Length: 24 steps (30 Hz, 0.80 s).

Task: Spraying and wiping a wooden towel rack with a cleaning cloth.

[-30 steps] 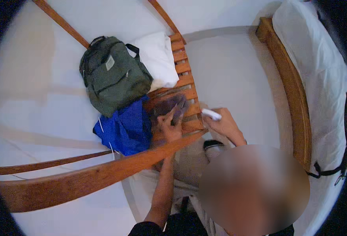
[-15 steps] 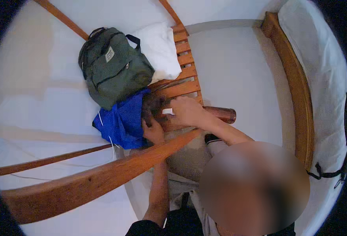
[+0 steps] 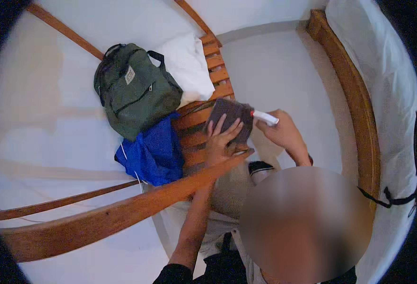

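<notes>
My left hand (image 3: pixel 225 137) lies with spread fingers across a dark brown, flat rectangular thing (image 3: pixel 222 110), holding it at the edge of the slatted wooden bench (image 3: pixel 194 119). Whether this is folded cloth or something stiffer, I cannot tell. To its right, my right hand (image 3: pixel 284 130) is closed round a white-handled tool (image 3: pixel 266 117). The tool's red end meets the right edge of the dark thing, and its working tip is hidden. A bunched blue cloth bag (image 3: pixel 154 154) with white cords lies left of my left hand.
A green backpack (image 3: pixel 140 92) rests on the bench beside white folded cloth (image 3: pixel 187 71). The wooden armrest (image 3: pixel 123 210) crosses over my left forearm. At the right, a wooden bed frame (image 3: pixel 355 90) carries a white-covered mattress (image 3: pixel 383 71). A blurred oval covers the lower right.
My left hand has moved right and up, bringing the dark thing out from beside the blue bag. The right hand has swung right with the white tool. A reddish cylinder near it no longer shows.
</notes>
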{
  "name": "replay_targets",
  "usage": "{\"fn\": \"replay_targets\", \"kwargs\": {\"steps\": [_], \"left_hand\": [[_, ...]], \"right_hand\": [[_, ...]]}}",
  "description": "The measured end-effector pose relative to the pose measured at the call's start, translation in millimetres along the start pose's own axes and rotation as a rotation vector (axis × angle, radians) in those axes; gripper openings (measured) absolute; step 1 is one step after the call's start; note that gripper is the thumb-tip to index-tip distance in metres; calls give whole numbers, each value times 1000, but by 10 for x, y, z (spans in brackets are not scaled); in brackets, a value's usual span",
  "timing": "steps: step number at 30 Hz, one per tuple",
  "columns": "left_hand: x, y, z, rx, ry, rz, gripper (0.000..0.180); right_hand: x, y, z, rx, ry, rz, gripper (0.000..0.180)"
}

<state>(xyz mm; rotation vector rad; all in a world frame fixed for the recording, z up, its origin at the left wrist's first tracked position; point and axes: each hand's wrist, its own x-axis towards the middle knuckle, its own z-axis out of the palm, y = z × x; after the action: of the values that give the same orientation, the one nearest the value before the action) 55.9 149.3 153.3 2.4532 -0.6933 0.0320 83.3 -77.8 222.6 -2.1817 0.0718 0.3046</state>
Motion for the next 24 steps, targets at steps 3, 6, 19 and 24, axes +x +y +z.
{"fn": "replay_targets", "kwargs": {"steps": [3,6,19,24], "left_hand": [[-441,-418,-60,114,-14,-116,66],[-922,-770,-110,152,130,-194,61],[38,-62,127,134,46,27,83],[-528,-373,-7,212,20,-63,67]], "right_hand": [[25,202,195,2,-28,-116,31],[-28,215,224,64,-30,-141,30],[-216,412,118,119,-189,128,33],[-270,606,260,231,-91,-33,30]]}}
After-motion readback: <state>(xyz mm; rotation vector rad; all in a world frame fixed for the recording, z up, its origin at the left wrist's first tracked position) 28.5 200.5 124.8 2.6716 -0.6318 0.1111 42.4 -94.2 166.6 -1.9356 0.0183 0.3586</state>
